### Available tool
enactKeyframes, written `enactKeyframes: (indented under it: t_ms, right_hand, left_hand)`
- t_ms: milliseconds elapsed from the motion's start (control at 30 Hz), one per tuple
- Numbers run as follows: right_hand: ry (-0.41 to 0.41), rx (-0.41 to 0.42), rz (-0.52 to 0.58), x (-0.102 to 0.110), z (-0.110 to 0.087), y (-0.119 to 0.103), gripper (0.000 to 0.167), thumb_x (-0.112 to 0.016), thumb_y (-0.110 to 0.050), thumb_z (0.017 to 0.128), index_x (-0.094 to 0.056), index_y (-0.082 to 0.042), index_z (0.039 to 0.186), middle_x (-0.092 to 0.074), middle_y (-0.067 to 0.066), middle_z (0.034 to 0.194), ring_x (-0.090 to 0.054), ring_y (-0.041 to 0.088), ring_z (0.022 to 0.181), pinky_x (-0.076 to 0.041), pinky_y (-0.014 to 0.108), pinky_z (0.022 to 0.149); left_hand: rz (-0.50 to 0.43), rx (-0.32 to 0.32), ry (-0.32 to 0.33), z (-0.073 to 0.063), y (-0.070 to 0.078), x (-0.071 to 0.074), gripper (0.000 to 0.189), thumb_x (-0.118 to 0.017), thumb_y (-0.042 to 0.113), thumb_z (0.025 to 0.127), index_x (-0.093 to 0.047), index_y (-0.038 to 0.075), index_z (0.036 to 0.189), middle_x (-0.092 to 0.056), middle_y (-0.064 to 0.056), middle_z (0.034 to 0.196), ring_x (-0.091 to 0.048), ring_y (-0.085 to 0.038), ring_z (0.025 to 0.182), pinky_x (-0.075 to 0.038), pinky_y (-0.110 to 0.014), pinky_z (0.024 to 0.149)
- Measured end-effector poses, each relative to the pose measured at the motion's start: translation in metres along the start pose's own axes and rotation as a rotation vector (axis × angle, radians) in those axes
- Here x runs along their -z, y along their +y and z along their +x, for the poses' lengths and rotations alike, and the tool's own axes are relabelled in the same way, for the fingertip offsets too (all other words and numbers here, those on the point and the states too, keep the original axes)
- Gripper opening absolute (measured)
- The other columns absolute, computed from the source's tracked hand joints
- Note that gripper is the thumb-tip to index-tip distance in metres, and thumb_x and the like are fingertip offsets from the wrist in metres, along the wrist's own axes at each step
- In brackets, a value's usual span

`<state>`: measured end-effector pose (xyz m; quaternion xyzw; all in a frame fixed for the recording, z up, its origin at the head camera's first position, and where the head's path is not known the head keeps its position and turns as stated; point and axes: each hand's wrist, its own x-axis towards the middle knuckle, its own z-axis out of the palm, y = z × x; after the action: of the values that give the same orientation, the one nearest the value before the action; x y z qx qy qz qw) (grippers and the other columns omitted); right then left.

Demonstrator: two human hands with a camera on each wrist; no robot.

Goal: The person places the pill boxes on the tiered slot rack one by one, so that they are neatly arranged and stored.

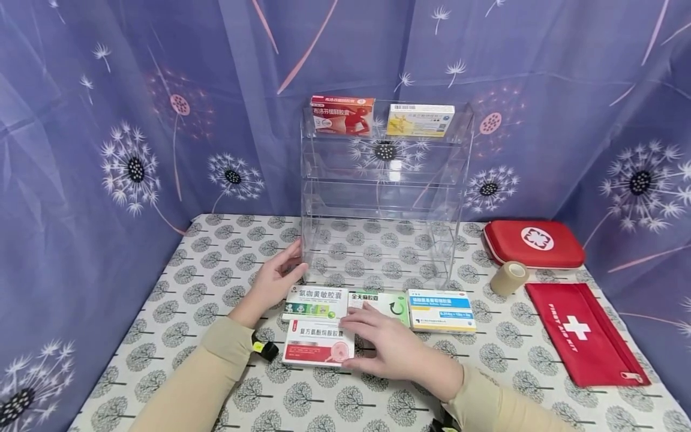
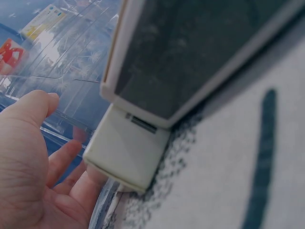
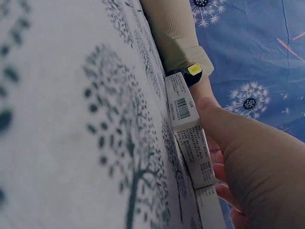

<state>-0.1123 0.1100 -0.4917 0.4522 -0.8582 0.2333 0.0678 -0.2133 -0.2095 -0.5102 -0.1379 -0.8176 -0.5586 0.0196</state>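
My left hand [image 1: 275,279] rests at the lower left side of a clear tiered display rack [image 1: 385,210]. In the left wrist view its thumb [image 2: 40,105] points forward, with the other fingers beside the clear panel. My right hand [image 1: 391,345] holds the right end of a red-and-white medicine box [image 1: 318,343], thumb at the near edge, fingers at the far one. That box lies flat in front of a white-and-green capsule box [image 1: 315,298]. Beside it lie a green-and-white box [image 1: 396,303], partly behind my right hand, and a blue-and-white box [image 1: 441,309].
On the rack's top tier stand a red box [image 1: 342,115] and a yellow-and-white box [image 1: 420,121]. At the right are a red hard case [image 1: 507,237], a tan bandage roll [image 1: 509,279] and a red first aid pouch [image 1: 585,342]. Dandelion-printed curtains [image 1: 345,60] surround the tree-patterned tablecloth [image 1: 156,336].
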Motion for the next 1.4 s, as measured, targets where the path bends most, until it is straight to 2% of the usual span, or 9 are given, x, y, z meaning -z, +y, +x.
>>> enactKeyframes:
  t_ms: [267,400,500,733,800,933,1100,1233,1400]
  right_hand:
    - [0.048,0.045,0.023,0.001,0.001,-0.004,0.070,-0.089,-0.055,0.089,-0.072,-0.011,0.141,-0.073,0.005,0.144,-0.070,0.025,0.137,-0.049,0.056,0.127]
    - [0.086,0.060,0.037,0.002,0.001,-0.006,0.074,-0.093,-0.052,0.084,-0.071,-0.010,0.141,-0.074,0.004,0.141,-0.072,0.020,0.131,-0.058,0.044,0.121]
    - [0.104,0.059,0.039,0.004,0.001,-0.009,0.068,-0.094,-0.044,0.086,-0.071,-0.011,0.141,-0.074,0.002,0.140,-0.073,0.016,0.130,-0.061,0.034,0.116]
    - [0.172,-0.003,0.151,0.000,0.001,-0.010,0.053,-0.094,-0.028,0.088,-0.074,-0.012,0.135,-0.077,0.000,0.132,-0.078,0.014,0.114,-0.066,0.029,0.105]
    - [0.177,-0.005,0.165,-0.001,0.001,-0.011,0.055,-0.094,-0.029,0.087,-0.074,-0.011,0.135,-0.077,0.002,0.132,-0.079,0.015,0.111,-0.067,0.031,0.103]
    - [0.143,-0.036,0.116,0.000,0.002,-0.016,0.062,-0.092,-0.044,0.087,-0.074,-0.012,0.136,-0.077,0.002,0.134,-0.078,0.017,0.115,-0.067,0.035,0.105]
    - [0.014,-0.135,-0.007,0.003,0.001,-0.022,0.076,-0.085,-0.069,0.086,-0.073,-0.015,0.139,-0.077,-0.002,0.130,-0.077,0.017,0.116,-0.067,0.037,0.105]
    - [-0.076,-0.180,-0.039,0.004,0.000,-0.026,0.083,-0.083,-0.073,0.086,-0.071,-0.014,0.143,-0.078,0.001,0.131,-0.077,0.020,0.119,-0.067,0.040,0.107]
    - [-0.085,-0.187,-0.015,0.003,-0.001,-0.026,0.081,-0.085,-0.069,0.085,-0.072,-0.014,0.142,-0.079,0.002,0.132,-0.076,0.020,0.120,-0.066,0.039,0.108]
  left_hand:
    - [-0.014,-0.005,-0.004,0.000,0.002,0.000,0.070,-0.075,0.025,0.106,-0.044,0.028,0.169,-0.061,-0.015,0.162,-0.068,-0.038,0.140,-0.061,-0.027,0.111]
    - [-0.019,-0.003,-0.007,0.000,0.003,0.000,0.071,-0.075,0.023,0.106,-0.044,0.026,0.170,-0.060,-0.016,0.162,-0.067,-0.039,0.141,-0.059,-0.018,0.107]
    - [-0.021,-0.004,-0.008,0.000,0.003,0.000,0.071,-0.075,0.021,0.106,-0.044,0.025,0.170,-0.061,-0.017,0.162,-0.067,-0.039,0.141,-0.058,-0.014,0.106]
    - [-0.013,0.006,-0.008,0.000,0.002,-0.001,0.071,-0.074,0.023,0.107,-0.042,0.026,0.170,-0.060,-0.015,0.163,-0.067,-0.038,0.142,-0.060,-0.036,0.115]
    - [-0.012,0.008,-0.006,0.000,0.003,-0.001,0.071,-0.074,0.023,0.107,-0.043,0.027,0.170,-0.060,-0.015,0.163,-0.067,-0.037,0.142,-0.060,-0.036,0.115]
    - [-0.018,0.009,-0.008,0.000,0.004,-0.001,0.071,-0.075,0.023,0.106,-0.043,0.028,0.170,-0.060,-0.015,0.163,-0.067,-0.037,0.141,-0.061,-0.032,0.113]
    - [-0.023,0.014,-0.007,0.000,0.003,0.000,0.071,-0.076,0.025,0.106,-0.044,0.029,0.169,-0.060,-0.014,0.163,-0.067,-0.037,0.141,-0.060,-0.029,0.113]
    - [-0.017,0.013,-0.008,0.000,0.002,0.000,0.071,-0.076,0.025,0.106,-0.044,0.029,0.169,-0.059,-0.014,0.164,-0.067,-0.037,0.141,-0.060,-0.035,0.115]
    - [-0.003,0.013,-0.003,0.000,0.002,-0.001,0.071,-0.076,0.027,0.106,-0.044,0.031,0.169,-0.060,-0.014,0.163,-0.068,-0.037,0.140,-0.060,-0.041,0.116]
